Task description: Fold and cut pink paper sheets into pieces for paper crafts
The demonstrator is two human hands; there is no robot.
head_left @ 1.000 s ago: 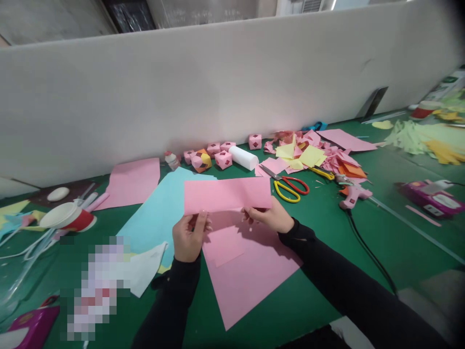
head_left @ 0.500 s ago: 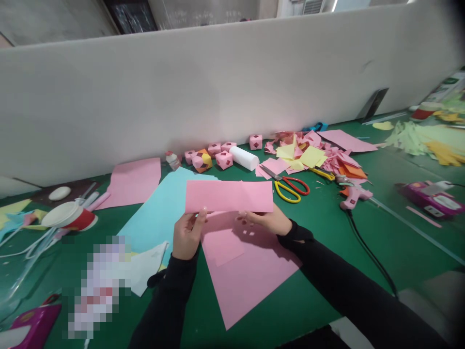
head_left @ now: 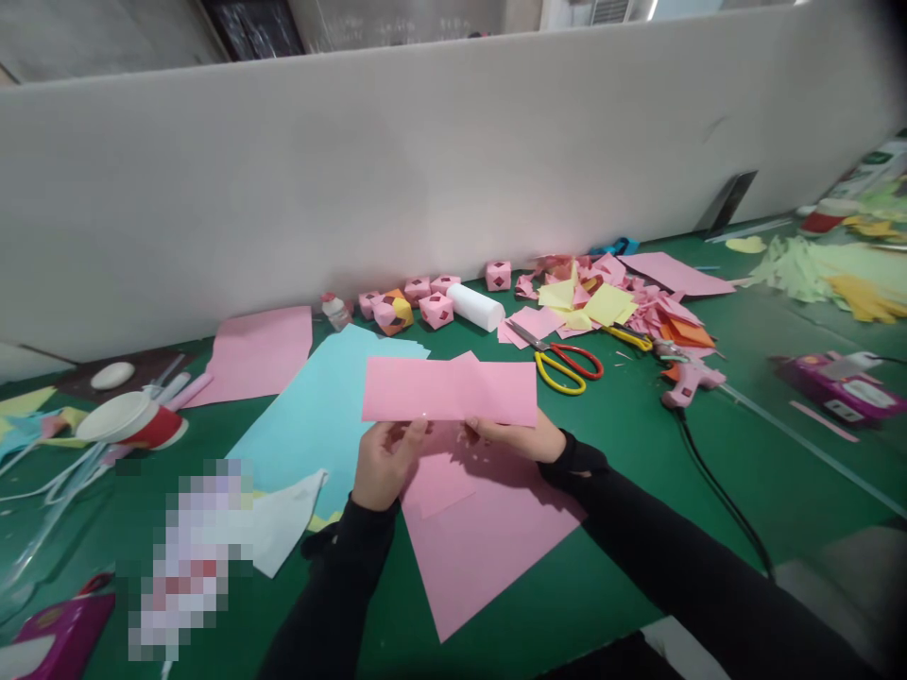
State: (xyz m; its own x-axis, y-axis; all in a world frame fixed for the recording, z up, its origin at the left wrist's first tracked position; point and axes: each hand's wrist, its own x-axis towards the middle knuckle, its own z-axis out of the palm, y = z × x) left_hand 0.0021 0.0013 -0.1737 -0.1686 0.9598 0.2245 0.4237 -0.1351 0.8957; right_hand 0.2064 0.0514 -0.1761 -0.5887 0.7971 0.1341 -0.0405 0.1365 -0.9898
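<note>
A long pink paper strip (head_left: pixel 451 389) is held up level above the table, with a faint crease line near its middle. My left hand (head_left: pixel 386 465) pinches its lower edge left of centre, thumb on the near side. At the right part of the same edge, my right hand (head_left: pixel 521 438) grips it between thumb and fingers; some fingertips are hidden behind the paper. Beneath both hands lies a larger pink sheet (head_left: pixel 488 557) with a smaller pink piece (head_left: pixel 439 486) on top. Blue paper (head_left: pixel 298 406) spreads to the left of my left hand.
Scissors with red and yellow handles (head_left: pixel 567 364) lie beyond my right hand. A corded pink glue gun (head_left: pixel 687 380) rests farther right. Folded pink paper cubes (head_left: pixel 436 310), a white roll (head_left: pixel 476 307) and a scrap pile (head_left: pixel 602 288) line the white partition (head_left: pixel 425 170). A paper cup (head_left: pixel 134 420) stands left.
My left hand has slid rightward along the strip's lower edge, closer to my right hand. The strip has dropped slightly and shifted a little to the right.
</note>
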